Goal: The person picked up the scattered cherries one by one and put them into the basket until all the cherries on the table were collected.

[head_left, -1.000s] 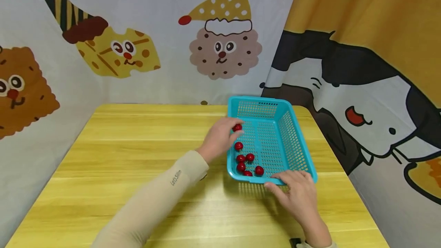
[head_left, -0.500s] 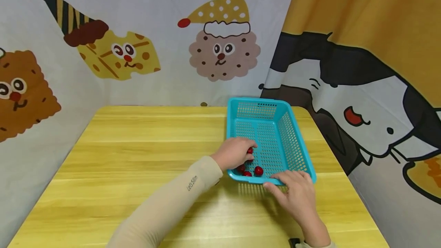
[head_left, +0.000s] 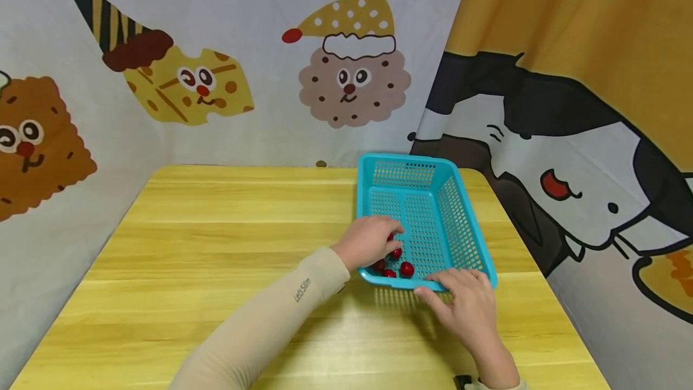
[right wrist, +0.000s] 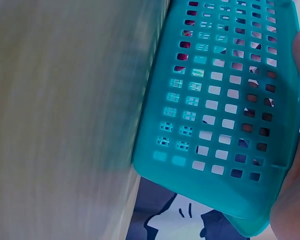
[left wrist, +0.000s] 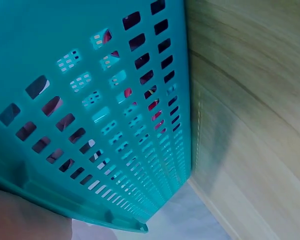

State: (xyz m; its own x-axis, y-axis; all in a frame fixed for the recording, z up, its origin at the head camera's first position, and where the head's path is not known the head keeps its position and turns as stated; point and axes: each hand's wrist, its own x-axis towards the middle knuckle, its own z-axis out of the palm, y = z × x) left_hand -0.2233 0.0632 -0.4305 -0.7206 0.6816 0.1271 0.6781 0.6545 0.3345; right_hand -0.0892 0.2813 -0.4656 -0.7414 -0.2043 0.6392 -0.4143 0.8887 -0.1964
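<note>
A blue-green plastic basket point(head_left: 476, 221) with perforated walls stands on the wooden table. Several small, glossy red cherries point(head_left: 407, 269) lie at its near left corner. My left hand point(head_left: 368, 239) reaches over the left rim, thumb and fingers bent around one cherry point(head_left: 390, 237) inside; the palm hides part of the pile. My right hand point(head_left: 462, 297) grips the near rim toward the right corner, fingers over the edge and thumb outside. In the left wrist view the basket wall point(left wrist: 90, 150) covers most of my left hand point(left wrist: 30, 217), and red shows through the holes.
The table point(head_left: 216, 233) extends to the left and in front of the basket. A curtain point(head_left: 216, 143) with cartoon prints hangs behind the table, and another printed cloth point(head_left: 585, 197) hangs along the right side.
My left hand moved nearer and slightly right inside the basket with a cherry, from the far left side to over the pile, then stayed there. The right hand kept its grip.
</note>
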